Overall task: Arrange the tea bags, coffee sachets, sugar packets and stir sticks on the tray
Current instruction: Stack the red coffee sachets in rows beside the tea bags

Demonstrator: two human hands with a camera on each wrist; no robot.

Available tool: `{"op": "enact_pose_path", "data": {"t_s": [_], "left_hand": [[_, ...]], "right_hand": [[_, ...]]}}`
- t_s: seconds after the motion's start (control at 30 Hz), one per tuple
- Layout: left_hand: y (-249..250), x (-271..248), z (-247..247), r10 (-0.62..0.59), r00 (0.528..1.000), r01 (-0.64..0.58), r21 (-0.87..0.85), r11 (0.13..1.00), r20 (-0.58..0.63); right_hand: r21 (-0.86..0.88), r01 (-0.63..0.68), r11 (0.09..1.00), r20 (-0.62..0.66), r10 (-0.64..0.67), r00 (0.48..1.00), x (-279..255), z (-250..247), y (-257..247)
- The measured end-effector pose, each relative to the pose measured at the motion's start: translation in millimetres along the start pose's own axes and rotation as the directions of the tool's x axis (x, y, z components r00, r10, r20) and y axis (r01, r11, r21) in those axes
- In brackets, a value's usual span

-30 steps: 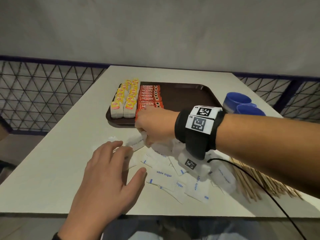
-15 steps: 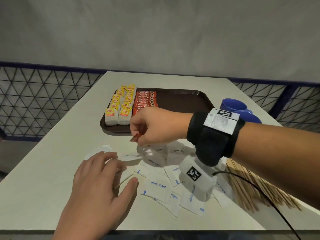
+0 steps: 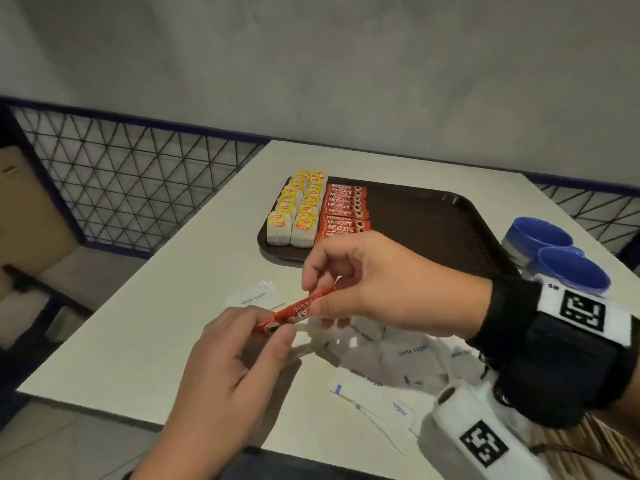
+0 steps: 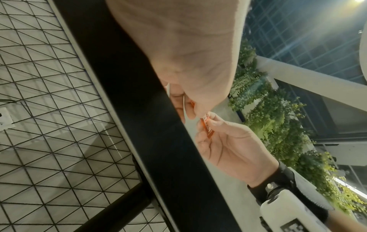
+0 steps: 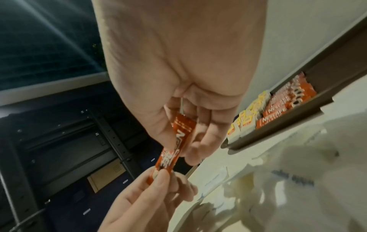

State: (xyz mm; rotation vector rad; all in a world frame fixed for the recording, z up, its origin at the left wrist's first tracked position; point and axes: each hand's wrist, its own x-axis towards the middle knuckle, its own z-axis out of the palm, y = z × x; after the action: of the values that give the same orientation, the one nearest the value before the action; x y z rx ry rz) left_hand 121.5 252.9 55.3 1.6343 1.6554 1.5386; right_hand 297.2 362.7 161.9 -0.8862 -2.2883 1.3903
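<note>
A red coffee sachet point(image 3: 294, 311) hangs above the table, held at both ends. My right hand point(image 3: 317, 296) pinches its upper end and my left hand point(image 3: 277, 332) pinches its lower end. The right wrist view shows the same sachet point(image 5: 174, 144) between thumb and fingers, with the left fingertips point(image 5: 158, 179) on its bottom end. On the brown tray point(image 3: 433, 230), two rows of yellow-labelled tea bags point(image 3: 298, 209) stand at the left beside a row of coffee sachets point(image 3: 343, 209). White sugar packets point(image 3: 398, 355) lie scattered on the table under my hands. Wooden stir sticks point(image 3: 606, 441) lie at the bottom right.
Two blue cups point(image 3: 554, 251) stand right of the tray. The tray's right half point(image 3: 450, 258) is bare. One sugar packet point(image 3: 254, 297) lies apart to the left. A wire-mesh fence point(image 3: 138, 188) runs beyond the table's left edge.
My right hand drew a red coffee sachet out of the sugar pile and lifted it. My left hand rose off the table and took the sachet's other end.
</note>
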Motion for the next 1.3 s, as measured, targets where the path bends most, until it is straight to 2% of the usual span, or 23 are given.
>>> {"op": "enact_pose_path", "data": {"t_s": [0.13, 0.27, 0.5, 0.53, 0.6, 0.7, 0.83, 1.03, 1.1, 1.2, 1.23, 1.3], "left_hand": [[-0.3, -1.2, -3.7, -0.047, 0.998, 0.048, -0.042, 0.998, 0.042], [-2.9, -3.1, -7.4, -0.075, 0.997, 0.077, -0.066, 0.995, 0.027], [-2.7, -3.3, -5.5, -0.014, 1.000, 0.014, -0.036, 0.999, 0.006], [-3.4, -3.6, -5.3, -0.034, 0.999, 0.032, -0.067, 0.997, -0.023], [-6.8, -3.9, -4.9, -0.087, 0.993, 0.075, -0.142, 0.987, -0.082], [-9.3, -4.7, -4.7, -0.114, 0.986, 0.094, -0.158, 0.983, -0.119], [-11.2, -3.0, -3.2, -0.055, 0.991, 0.039, -0.130, 0.991, -0.119], [-10.9, 4.0, -2.2, 0.039, 0.992, -0.046, -0.056, 0.997, -0.116], [-11.9, 4.1, -1.6, 0.063, 0.991, -0.067, -0.038, 0.997, -0.115], [-13.5, 3.4, -1.3, 0.035, 0.991, -0.040, -0.040, 0.998, -0.129], [-13.5, 2.1, -0.9, 0.006, 0.989, -0.015, -0.064, 0.998, -0.149], [-7.3, 1.5, -1.6, -0.050, 0.981, 0.026, -0.125, 0.992, -0.189]], "right_hand": [[-0.202, 0.075, 0.977, 0.038, -0.069, 0.997, 3.6, -3.0, -6.5], [-0.412, 0.135, 0.901, 0.159, -0.075, 0.984, 7.6, -7.7, -12.1], [-0.394, 0.035, 0.919, 0.257, 0.073, 0.964, 13.2, -17.4, -3.4], [-0.382, 0.015, 0.924, 0.225, 0.078, 0.971, 16.7, -23.0, -1.8], [-0.316, -0.068, 0.946, 0.080, 0.098, 0.992, 27.8, -40.0, 2.4], [-0.300, -0.202, 0.932, -0.135, 0.168, 0.976, 47.7, -68.3, 14.4], [-0.376, -0.339, 0.862, -0.191, 0.286, 0.939, 62.5, -83.8, 31.6], [-0.471, -0.337, 0.815, -0.185, 0.281, 0.941, 74.1, -88.5, 43.2], [-0.443, -0.338, 0.831, -0.191, 0.281, 0.941, 78.2, -88.3, 43.7], [-0.195, -0.342, 0.919, -0.258, 0.288, 0.922, 77.3, -89.0, 34.5], [-0.107, -0.326, 0.939, -0.233, 0.295, 0.927, 73.6, -87.2, 28.0], [-0.034, -0.259, 0.965, -0.060, 0.257, 0.965, 62.0, -78.7, 13.9]]}}
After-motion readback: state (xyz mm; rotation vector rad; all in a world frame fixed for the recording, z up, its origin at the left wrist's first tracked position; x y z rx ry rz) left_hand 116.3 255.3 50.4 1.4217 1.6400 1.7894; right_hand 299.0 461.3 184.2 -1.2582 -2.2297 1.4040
